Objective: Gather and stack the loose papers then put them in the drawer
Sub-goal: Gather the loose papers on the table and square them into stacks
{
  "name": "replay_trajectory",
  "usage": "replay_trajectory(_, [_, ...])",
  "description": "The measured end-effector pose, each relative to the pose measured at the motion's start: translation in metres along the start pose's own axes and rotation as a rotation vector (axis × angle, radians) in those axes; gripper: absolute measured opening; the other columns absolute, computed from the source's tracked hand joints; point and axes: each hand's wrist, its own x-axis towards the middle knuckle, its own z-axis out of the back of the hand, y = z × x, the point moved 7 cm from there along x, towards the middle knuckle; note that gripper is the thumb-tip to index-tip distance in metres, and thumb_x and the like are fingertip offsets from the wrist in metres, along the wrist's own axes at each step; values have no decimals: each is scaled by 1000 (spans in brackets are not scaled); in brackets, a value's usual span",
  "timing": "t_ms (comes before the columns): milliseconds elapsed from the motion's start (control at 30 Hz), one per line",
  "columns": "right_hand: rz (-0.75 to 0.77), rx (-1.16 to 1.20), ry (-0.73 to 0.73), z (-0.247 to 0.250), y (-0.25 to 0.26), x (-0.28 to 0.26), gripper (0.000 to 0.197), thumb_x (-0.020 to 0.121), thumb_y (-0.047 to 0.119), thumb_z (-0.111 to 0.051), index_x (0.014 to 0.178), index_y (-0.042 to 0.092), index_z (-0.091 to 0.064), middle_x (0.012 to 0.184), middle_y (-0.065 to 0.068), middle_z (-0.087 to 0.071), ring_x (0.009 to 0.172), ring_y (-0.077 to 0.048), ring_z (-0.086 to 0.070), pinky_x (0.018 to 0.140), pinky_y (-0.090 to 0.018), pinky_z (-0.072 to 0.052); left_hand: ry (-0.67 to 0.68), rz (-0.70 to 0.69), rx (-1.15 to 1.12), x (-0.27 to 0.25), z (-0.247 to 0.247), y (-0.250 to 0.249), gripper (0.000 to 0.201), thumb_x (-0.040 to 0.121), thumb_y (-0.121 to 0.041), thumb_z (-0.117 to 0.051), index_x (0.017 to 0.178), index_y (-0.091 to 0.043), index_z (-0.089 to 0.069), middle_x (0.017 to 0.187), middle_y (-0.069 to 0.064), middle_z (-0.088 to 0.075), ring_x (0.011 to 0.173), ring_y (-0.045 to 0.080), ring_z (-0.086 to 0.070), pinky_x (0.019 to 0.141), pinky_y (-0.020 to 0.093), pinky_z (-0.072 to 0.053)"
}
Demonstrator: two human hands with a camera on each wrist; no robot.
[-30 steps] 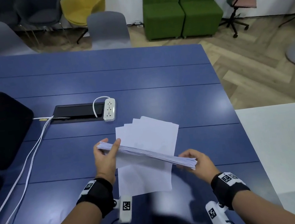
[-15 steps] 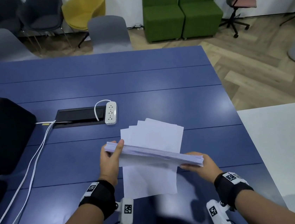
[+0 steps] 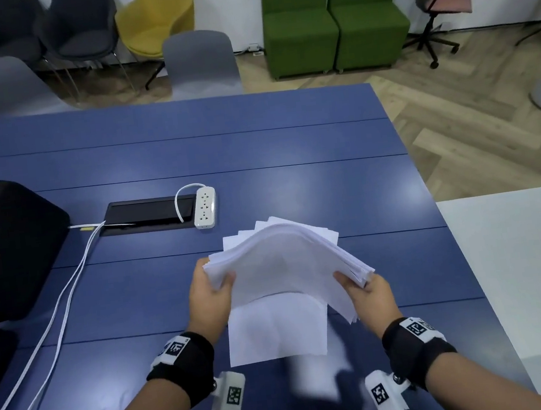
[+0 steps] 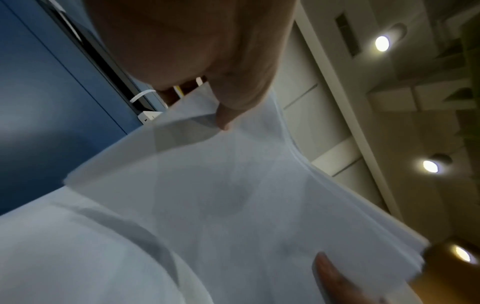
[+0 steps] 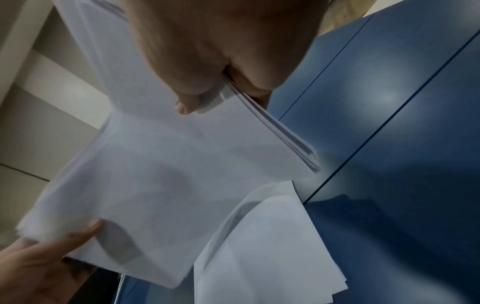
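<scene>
A thick stack of white papers hangs above the blue table, bowed upward in the middle. My left hand pinches its left end, thumb on top. My right hand pinches the right end, thumb on top and fingers beneath. Under the stack, a few loose white sheets lie fanned on the table; their far corners peek out behind the held stack. In the right wrist view the held stack is above the loose sheets. No drawer is in view.
A white power strip and a black cable hatch lie beyond the papers. White cables run to the left, beside a black bag. A white surface adjoins the table on the right. Chairs stand behind the table.
The stack was edge-on and sloping between my hands; now its broad face has tipped toward me and it bows upward. Both hands stayed on its ends, slightly lower.
</scene>
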Motion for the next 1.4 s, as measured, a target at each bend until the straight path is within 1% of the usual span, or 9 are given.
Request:
replay_trajectory(100, [88,10,8,8,17,-6,16,93,30,-81,86,16,-78,64,16,-70,59,-15,-61,67,-32,-51,-46,-55,-66,3,7,-9,31,100,-13,-73,120,-28,-55,117,-1,-72,106,14,-70,98,43,-58])
replay_trajectory(233, [72,-5,125,7,9,-10,21,85,15,-89,102,22,-79,97,-3,-83,88,-20,-77,84,-40,-61,5,7,-12,1,7,1,67,79,-51,-83,130,-27,-47,119,-5,-63,98,20,-62,93,39,-53])
replay_trajectory(433, [44,-69,189,12,3,-1,18,86,13,-88,100,20,-79,88,4,-80,80,-11,-71,76,-35,-56,0,-117,68,4,8,-15,74,68,-70,-80,129,-35,-55,134,-15,-56,134,15,-53,103,20,-43])
replay_trajectory(533, [71,-125,216,11,6,2,15,87,19,-88,100,21,-80,95,-2,-80,84,-11,-70,80,-36,-57,9,-505,598,1,-1,-45,91,73,-76,-78,146,-28,-54,157,-5,-44,154,19,-37,133,48,-16])
replay_trajectory(600, [67,-131,214,11,5,4,14,87,20,-88,99,21,-81,96,-3,-80,84,-12,-70,80,-35,-56,91,-739,860,-13,-22,-62,104,77,-83,-71,158,-22,-46,170,2,-33,163,26,-24,132,62,-1])
replay_trajectory(767, [73,-121,256,9,5,-1,10,86,13,-88,92,16,-80,80,10,-76,73,-5,-66,73,-21,-49,308,-1016,984,-69,-95,-86,106,89,-73,-64,168,-13,-28,178,9,-19,166,31,-15,129,69,-8])
replay_trajectory(1067, [66,-127,256,10,16,-12,24,83,-1,-85,92,19,-77,83,4,-81,74,-7,-75,68,-18,-56,639,-983,1288,-97,-184,-55,107,84,-40,-76,170,-16,-17,176,13,-26,162,38,-24,122,78,-13])
replay_trajectory(1300, [64,-145,244,13,10,-16,27,80,1,-87,93,22,-76,84,5,-81,76,-7,-74,71,-18,-55,728,-965,1339,-85,-206,-65,104,89,-24,-76,169,-21,-9,171,13,-32,157,37,-33,121,64,-34])
replay_trajectory(1400, [95,-181,237,11,6,-14,33,79,12,-93,105,26,-79,95,6,-82,86,-9,-77,79,-19,-55,747,-869,1278,-58,-196,-72,103,88,-28,-79,169,-22,-15,162,7,-43,145,31,-45,101,49,-52])
